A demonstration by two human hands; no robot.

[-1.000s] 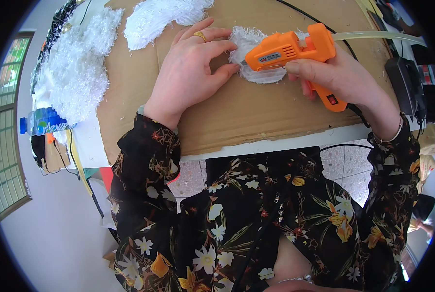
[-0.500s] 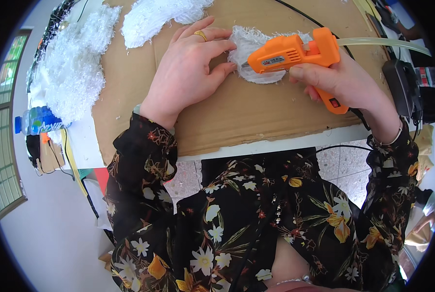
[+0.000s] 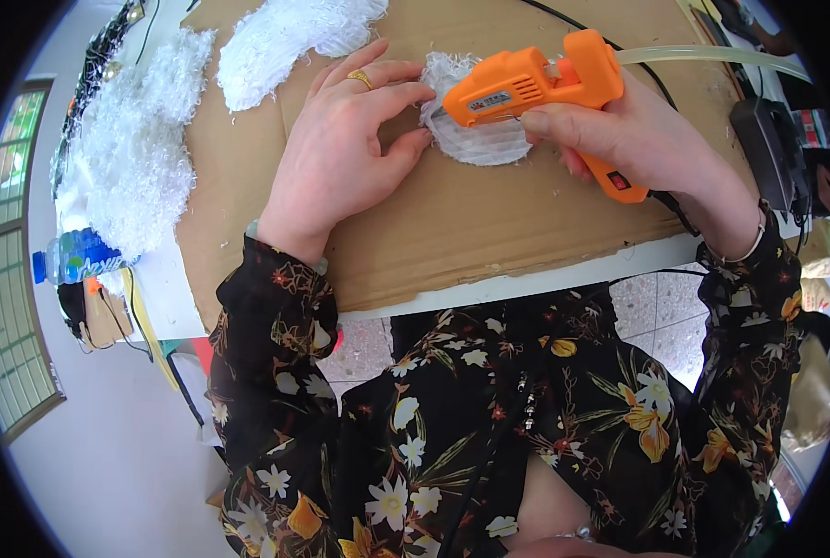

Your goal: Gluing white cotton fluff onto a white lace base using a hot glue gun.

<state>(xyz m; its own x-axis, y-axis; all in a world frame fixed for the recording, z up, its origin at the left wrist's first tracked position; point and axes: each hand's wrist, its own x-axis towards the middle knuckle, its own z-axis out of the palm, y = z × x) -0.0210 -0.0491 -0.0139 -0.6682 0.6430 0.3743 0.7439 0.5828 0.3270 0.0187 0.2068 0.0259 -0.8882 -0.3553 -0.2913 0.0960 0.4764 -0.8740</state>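
Note:
My right hand (image 3: 610,130) is wrapped round the handle of an orange hot glue gun (image 3: 517,88), a clear glue stick (image 3: 703,54) trailing from its back. The nozzle points left, at or just above the left part of a small rounded white fabric piece (image 3: 489,147) with frayed edges. Partly covered by the gun, that piece lies flat on the cardboard. My left hand (image 3: 350,130), a gold ring on one finger, rests with spread fingers, its fingertips touching the fabric's left edge. Whether the nozzle touches the fabric I cannot tell.
Brown cardboard (image 3: 415,251) covers the white table. Another white fringed piece (image 3: 289,46) lies at the far left, beside a large heap of shaggy white material (image 3: 136,139). A blue-labelled bottle (image 3: 80,256) is at the left edge. On the right sits a black adapter (image 3: 764,153) with cables.
The glue gun has moved slightly left and away from me along the fabric's left edge. My left hand stays at that edge. The whole view has shifted a little.

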